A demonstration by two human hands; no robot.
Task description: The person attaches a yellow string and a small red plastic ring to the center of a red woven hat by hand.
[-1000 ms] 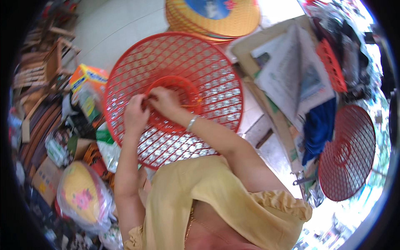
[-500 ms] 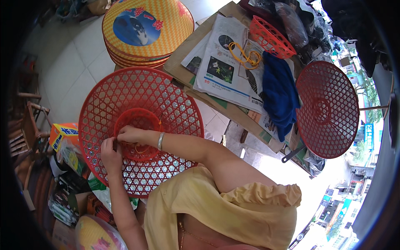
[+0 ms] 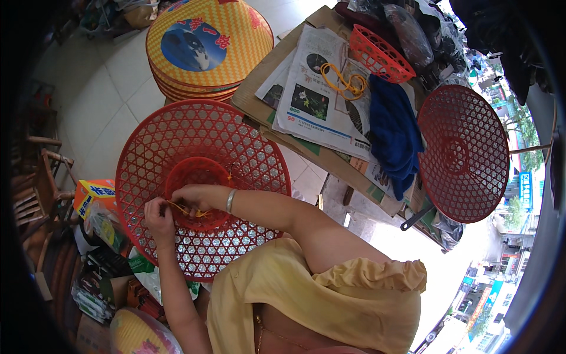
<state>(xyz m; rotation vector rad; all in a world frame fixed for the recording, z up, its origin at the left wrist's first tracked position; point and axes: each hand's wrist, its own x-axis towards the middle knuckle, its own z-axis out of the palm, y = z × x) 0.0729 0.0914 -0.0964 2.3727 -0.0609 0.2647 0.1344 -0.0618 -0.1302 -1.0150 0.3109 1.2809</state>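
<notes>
A red openwork woven conical hat lies with its hollow side up in front of me. A smaller red head ring sits in its middle. My left hand is at the ring's left edge, its fingertips pinched on a thin yellow cord. Inside the ring, my right hand has its fingers curled down on the same cord, and some cord hangs loosely below them. A yellow knot shows on the ring's right side. The tips of my right fingers are partly hidden.
Beyond the hat stands a stack of yellow patterned conical hats. To the right, a cardboard-topped surface holds newspapers, a coiled yellow cord, a red plastic basket and a blue cloth. Another red hat stands farther right.
My hands were close together at the ring's left edge, with something dark between them. Now they are slightly apart, and the yellow cord runs between their fingers.
</notes>
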